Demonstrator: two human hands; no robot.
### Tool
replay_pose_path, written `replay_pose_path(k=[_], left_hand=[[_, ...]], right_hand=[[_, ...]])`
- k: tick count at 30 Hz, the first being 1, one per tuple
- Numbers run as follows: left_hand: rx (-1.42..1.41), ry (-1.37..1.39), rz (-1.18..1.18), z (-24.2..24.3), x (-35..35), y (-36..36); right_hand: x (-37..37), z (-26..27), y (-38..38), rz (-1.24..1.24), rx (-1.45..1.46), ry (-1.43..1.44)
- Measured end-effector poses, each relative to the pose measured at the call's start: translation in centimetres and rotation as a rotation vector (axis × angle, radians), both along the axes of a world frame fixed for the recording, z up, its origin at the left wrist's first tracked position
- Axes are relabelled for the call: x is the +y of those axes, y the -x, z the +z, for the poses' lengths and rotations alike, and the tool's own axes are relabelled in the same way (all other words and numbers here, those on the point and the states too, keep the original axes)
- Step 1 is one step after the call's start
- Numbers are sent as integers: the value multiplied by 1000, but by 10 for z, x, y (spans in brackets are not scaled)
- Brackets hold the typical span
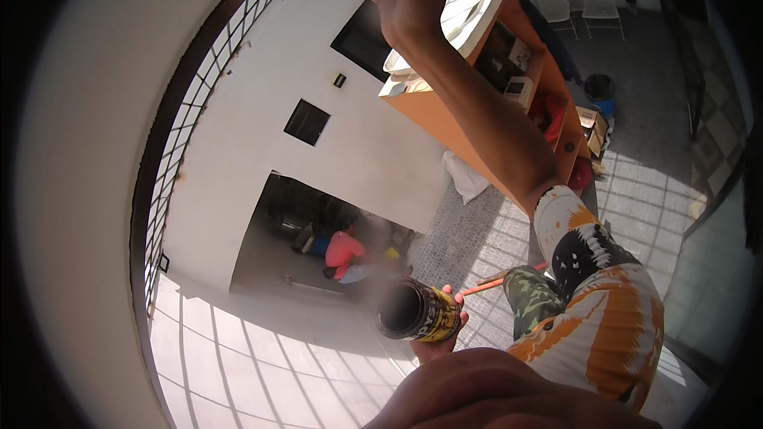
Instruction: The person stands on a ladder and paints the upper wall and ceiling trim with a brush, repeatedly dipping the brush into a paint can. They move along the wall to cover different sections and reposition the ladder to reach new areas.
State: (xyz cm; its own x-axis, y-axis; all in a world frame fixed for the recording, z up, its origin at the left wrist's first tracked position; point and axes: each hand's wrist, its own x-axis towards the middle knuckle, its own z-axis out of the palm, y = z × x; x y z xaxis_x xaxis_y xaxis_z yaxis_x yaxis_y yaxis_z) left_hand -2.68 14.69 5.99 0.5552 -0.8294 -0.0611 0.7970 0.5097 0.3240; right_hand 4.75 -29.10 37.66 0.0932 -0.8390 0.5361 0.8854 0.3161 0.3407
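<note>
My left hand (450, 325), low in the view, is wrapped around a paint can (441, 313). The can has a dark-stained rim and a yellow label with writing; its open mouth faces me, and the inside is too dark to make out. My right arm reaches toward the top edge. There my right hand (414, 3) has its fingers curled, and the picture's edge cuts it off. Something dark shows between fingers and thumb, but whether it is held cannot be told. Behind that hand is the white top (477, 3) of an orange shelf unit (441, 122).
A person in a pink top (343, 253) crouches in a wall opening. A window grille (179, 113) runs along the left. A white sack (465, 176) lies beside the shelf unit. Farther off are folding chairs (551, 0), a bin (599, 89) and a cardboard box (590, 128).
</note>
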Motion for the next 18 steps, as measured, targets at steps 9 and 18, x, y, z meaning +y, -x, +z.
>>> replay_pose_path(k=[9,18], left_hand=[[-1,9,3,-8,-6,3],[0,53,-29,-6,7,1]], right_hand=[[10,-7,13,-113,61,65],[41,-4,20,-140,114,107]])
